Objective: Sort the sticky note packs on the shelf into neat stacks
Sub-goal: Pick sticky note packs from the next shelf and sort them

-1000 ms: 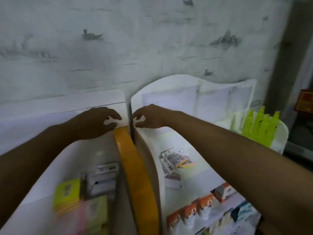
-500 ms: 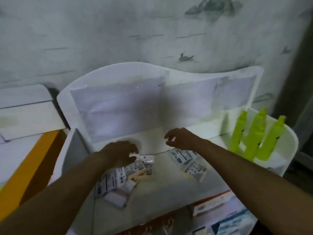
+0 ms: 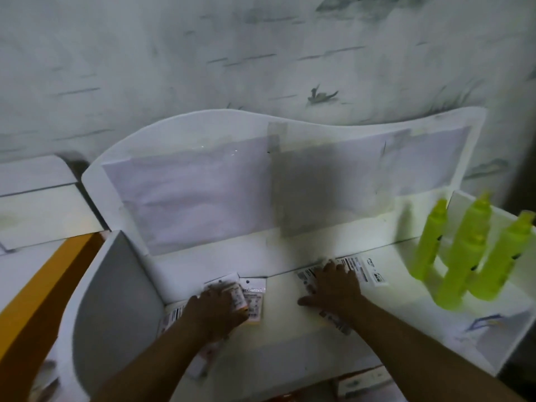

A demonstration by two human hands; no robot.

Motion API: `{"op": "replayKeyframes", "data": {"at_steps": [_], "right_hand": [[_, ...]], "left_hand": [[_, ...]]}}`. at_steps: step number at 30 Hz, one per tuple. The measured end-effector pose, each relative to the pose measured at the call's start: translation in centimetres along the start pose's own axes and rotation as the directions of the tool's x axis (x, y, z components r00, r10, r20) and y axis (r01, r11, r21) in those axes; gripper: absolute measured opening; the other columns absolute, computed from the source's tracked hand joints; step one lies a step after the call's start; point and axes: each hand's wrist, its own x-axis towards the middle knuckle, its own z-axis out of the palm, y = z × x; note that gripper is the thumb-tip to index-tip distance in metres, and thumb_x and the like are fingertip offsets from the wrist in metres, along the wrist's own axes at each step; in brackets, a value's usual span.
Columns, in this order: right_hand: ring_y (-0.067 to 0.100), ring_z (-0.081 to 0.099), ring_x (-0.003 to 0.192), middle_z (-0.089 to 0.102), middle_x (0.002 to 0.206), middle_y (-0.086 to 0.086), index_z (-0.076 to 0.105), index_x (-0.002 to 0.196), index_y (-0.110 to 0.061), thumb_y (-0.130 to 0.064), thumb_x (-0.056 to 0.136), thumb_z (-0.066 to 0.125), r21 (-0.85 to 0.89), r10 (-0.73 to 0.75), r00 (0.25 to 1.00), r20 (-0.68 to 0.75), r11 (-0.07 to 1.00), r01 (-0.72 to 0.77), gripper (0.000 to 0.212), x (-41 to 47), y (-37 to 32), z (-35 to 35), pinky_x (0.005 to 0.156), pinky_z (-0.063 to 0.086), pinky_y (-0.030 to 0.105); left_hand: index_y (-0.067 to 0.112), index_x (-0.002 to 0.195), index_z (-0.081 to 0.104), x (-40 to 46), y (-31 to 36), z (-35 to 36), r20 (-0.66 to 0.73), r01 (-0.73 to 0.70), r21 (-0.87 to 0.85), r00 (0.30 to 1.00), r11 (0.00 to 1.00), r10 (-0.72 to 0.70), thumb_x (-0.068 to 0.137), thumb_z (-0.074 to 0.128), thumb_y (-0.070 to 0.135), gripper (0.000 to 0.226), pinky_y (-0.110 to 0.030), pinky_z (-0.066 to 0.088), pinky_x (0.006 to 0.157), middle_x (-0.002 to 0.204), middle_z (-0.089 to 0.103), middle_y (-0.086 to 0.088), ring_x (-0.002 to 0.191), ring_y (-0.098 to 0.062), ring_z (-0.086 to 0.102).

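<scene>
My left hand (image 3: 216, 310) lies flat, fingers spread, on a loose pile of sticky note packs (image 3: 251, 297) at about 7 o'clock on the white shelf (image 3: 290, 338). My right hand (image 3: 332, 291) presses flat on a second bunch of packs (image 3: 364, 269) at about 5 o'clock. The hands are apart. Green bottles (image 3: 464, 256) stand at 3 o'clock, clear of both piles.

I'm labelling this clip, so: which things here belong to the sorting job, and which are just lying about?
Job:
- left pile of packs, under the left hand
- right pile of packs, under the right hand
- shelf

Lying about:
- green bottles
- orange board
</scene>
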Motion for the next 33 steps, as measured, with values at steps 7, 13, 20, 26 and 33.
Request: {"op": "replayKeyframes", "data": {"at_steps": [7, 13, 20, 26, 33], "right_hand": [[0.030, 0.048, 0.125, 0.053, 0.135, 0.009, 0.047, 0.132, -0.020, -0.047, 0.077, 0.061, -0.043, -0.149, 0.988, 0.047, 0.988, 0.151, 0.063, -1.5, -1.2, -0.3, 0.104, 0.036, 0.044], [0.022, 0.063, 0.100, 0.067, 0.115, 0.004, 0.057, 0.125, -0.023, -0.029, 0.087, 0.051, 0.312, -0.138, 0.973, -0.185, 0.930, 0.192, 0.039, -2.6, -1.0, -1.0, 0.078, 0.044, 0.026], [0.015, 0.061, 0.074, 0.066, 0.084, 0.001, 0.064, 0.100, -0.016, -0.018, 0.092, 0.060, 0.968, -0.033, 0.998, -0.059, 0.241, 0.065, 0.009, -3.9, -0.4, -1.3, 0.060, 0.049, 0.017], [0.017, 0.064, 0.084, 0.060, 0.106, 0.002, 0.055, 0.110, -0.022, -0.014, 0.082, 0.073, 0.983, -0.020, 0.999, -0.049, 0.175, 0.052, 0.035, -4.1, 1.0, -2.1, 0.055, 0.053, 0.023], [0.018, 0.062, 0.088, 0.058, 0.112, 0.004, 0.053, 0.110, -0.030, -0.007, 0.081, 0.072, 0.980, -0.101, 0.993, -0.053, 0.186, 0.071, 0.041, -4.3, 0.8, -3.1, 0.052, 0.051, 0.019]], "left_hand": [[0.029, 0.144, 0.033, 0.0, 0.3, 0.4, -0.053, 0.022, 0.016, 0.998, 1.000, -0.021, 0.082, 0.041, 0.072, 0.076, -0.036, 0.034, 0.105, 0.154, 0.033, 0.004, 0.137, -0.021, 0.036], [0.033, 0.146, 0.026, 0.3, 0.6, 0.6, -0.063, 0.098, -0.030, 0.993, 0.995, -0.099, 0.080, 0.038, 0.075, 0.079, -0.039, 0.037, 0.104, 0.148, 0.043, 0.000, 0.132, -0.021, 0.044], [0.026, 0.137, 0.043, 0.9, 2.9, 0.6, -0.109, 0.175, -0.143, 0.975, 0.974, -0.192, 0.078, 0.054, 0.062, 0.070, -0.034, 0.042, 0.098, 0.137, 0.052, -0.001, 0.122, -0.020, 0.052], [0.021, 0.115, 0.061, 1.2, 3.1, -2.1, -0.064, 0.108, -0.006, 0.992, 0.994, -0.108, 0.087, 0.049, 0.041, 0.037, -0.032, 0.047, 0.087, 0.116, 0.066, 0.001, 0.102, -0.017, 0.063], [0.038, 0.116, 0.057, 0.6, 0.4, -6.1, -0.179, 0.154, -0.224, 0.964, 0.962, -0.196, 0.075, 0.060, 0.038, 0.041, -0.030, 0.047, 0.084, 0.116, 0.065, 0.004, 0.107, -0.022, 0.062]]}}
